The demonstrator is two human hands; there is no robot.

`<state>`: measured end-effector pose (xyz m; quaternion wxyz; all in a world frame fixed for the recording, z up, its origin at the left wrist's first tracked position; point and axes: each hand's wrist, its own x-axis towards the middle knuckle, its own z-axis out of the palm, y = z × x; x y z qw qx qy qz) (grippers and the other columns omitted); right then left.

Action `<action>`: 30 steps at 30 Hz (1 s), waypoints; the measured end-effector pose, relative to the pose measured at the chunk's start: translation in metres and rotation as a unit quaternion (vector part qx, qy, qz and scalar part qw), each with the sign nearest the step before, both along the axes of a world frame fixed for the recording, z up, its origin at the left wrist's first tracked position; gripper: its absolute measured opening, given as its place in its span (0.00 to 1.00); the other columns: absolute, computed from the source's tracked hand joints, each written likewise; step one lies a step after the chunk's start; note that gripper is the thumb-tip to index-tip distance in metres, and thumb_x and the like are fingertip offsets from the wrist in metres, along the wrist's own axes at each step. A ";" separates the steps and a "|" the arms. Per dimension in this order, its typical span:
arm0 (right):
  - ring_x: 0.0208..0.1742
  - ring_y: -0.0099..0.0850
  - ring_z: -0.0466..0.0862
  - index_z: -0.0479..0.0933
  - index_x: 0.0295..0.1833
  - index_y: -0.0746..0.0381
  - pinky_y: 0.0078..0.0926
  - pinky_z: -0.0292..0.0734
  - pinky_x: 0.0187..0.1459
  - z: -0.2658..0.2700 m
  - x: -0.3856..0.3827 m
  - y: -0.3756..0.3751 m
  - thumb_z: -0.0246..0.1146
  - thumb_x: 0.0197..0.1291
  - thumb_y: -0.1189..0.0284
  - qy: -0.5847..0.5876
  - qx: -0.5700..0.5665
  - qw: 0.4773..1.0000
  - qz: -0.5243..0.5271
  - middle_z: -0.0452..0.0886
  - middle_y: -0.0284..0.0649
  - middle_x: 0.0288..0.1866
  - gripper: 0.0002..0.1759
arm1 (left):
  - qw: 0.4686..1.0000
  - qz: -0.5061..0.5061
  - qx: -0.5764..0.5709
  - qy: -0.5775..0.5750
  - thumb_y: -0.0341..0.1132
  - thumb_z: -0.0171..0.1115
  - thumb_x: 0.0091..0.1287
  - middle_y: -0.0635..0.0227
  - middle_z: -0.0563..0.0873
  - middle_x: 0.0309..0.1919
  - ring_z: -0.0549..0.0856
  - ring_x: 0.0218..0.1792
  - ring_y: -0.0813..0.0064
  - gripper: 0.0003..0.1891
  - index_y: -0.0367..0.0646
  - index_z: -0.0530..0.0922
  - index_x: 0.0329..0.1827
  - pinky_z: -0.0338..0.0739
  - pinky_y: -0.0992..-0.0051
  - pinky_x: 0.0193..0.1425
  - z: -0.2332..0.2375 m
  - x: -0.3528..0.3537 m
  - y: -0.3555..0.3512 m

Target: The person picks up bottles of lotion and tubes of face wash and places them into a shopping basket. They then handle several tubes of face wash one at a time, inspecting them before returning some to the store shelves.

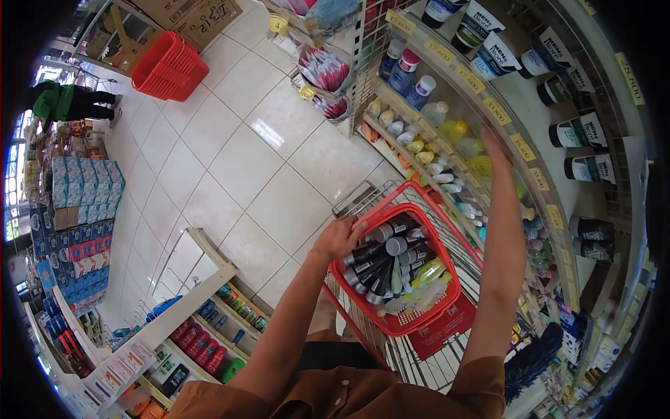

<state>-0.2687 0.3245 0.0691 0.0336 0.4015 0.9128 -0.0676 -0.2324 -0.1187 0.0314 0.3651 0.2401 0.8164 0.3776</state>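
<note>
My left hand (338, 239) is closed on the rim of a red basket (455, 297), which sits on a metal shopping cart (447, 366). Dark tubes with silver caps and several yellowish and clear bottles (429, 271) fill the basket. On the right, my right hand (496, 148) reaches into a shelf beside yellow-green bottles (469, 147); its fingers are partly hidden, and whether they hold anything is unclear. Blue bottles (403, 75) stand farther along the same shelf.
Shelves with price tags and black-and-white tubes (578, 130) curve along the right. Stacked red baskets (169, 68) stand on the tiled floor at the upper left. A person in green (59, 103) is at the far left. Another product shelf (209, 253) is at the lower left.
</note>
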 end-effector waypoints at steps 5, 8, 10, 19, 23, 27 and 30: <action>0.73 0.49 0.71 0.73 0.71 0.53 0.46 0.64 0.72 -0.005 0.009 0.008 0.50 0.72 0.49 0.015 -0.027 0.999 0.018 0.72 0.44 0.74 0.30 | 1.000 -0.006 -0.008 -0.011 0.49 0.49 0.78 0.40 0.85 0.41 0.83 0.46 0.39 0.25 0.31 0.81 0.48 0.77 0.55 0.53 0.006 -0.002 0.004; 0.73 0.48 0.71 0.72 0.71 0.53 0.47 0.64 0.72 0.003 0.008 0.008 0.49 0.71 0.50 -0.016 -0.062 0.998 0.022 0.71 0.45 0.74 0.30 | 1.000 -0.005 -0.007 -0.014 0.49 0.50 0.77 0.40 0.85 0.41 0.83 0.46 0.39 0.25 0.31 0.81 0.48 0.77 0.55 0.53 0.008 -0.003 0.004; 0.73 0.49 0.71 0.72 0.71 0.53 0.47 0.64 0.72 0.006 0.004 0.008 0.49 0.71 0.51 -0.043 -0.070 0.996 0.027 0.71 0.46 0.74 0.29 | 1.000 -0.008 -0.009 -0.015 0.49 0.50 0.77 0.40 0.85 0.41 0.83 0.46 0.39 0.25 0.31 0.81 0.48 0.77 0.55 0.53 0.010 -0.003 0.004; 0.70 0.49 0.74 0.75 0.68 0.55 0.47 0.67 0.70 0.015 0.001 -0.001 0.52 0.68 0.56 -0.079 -0.055 0.994 0.047 0.75 0.48 0.71 0.27 | 1.000 -0.006 -0.013 -0.008 0.50 0.51 0.77 0.40 0.85 0.37 0.83 0.43 0.40 0.25 0.31 0.81 0.45 0.77 0.56 0.50 0.005 -0.003 0.004; 0.68 0.49 0.76 0.76 0.67 0.56 0.46 0.69 0.68 0.021 0.002 -0.003 0.54 0.67 0.57 -0.076 -0.060 0.994 0.057 0.77 0.49 0.68 0.26 | 1.000 -0.005 -0.014 -0.005 0.50 0.51 0.77 0.40 0.84 0.36 0.83 0.42 0.39 0.25 0.31 0.81 0.44 0.77 0.56 0.49 0.007 -0.003 0.005; 0.66 0.50 0.78 0.77 0.66 0.57 0.47 0.70 0.66 0.015 0.003 0.000 0.54 0.67 0.57 -0.036 -0.004 0.997 0.061 0.78 0.49 0.66 0.26 | 1.000 -0.005 -0.020 -0.009 0.51 0.50 0.77 0.43 0.84 0.37 0.83 0.43 0.41 0.25 0.32 0.80 0.42 0.76 0.55 0.51 0.009 -0.004 0.006; 0.67 0.50 0.77 0.76 0.66 0.57 0.47 0.70 0.67 0.020 0.003 0.000 0.55 0.67 0.56 -0.046 0.012 0.996 0.080 0.78 0.48 0.67 0.27 | 1.000 -0.001 -0.014 -0.008 0.52 0.49 0.77 0.44 0.84 0.37 0.83 0.44 0.42 0.26 0.33 0.80 0.41 0.76 0.54 0.52 0.007 -0.003 0.006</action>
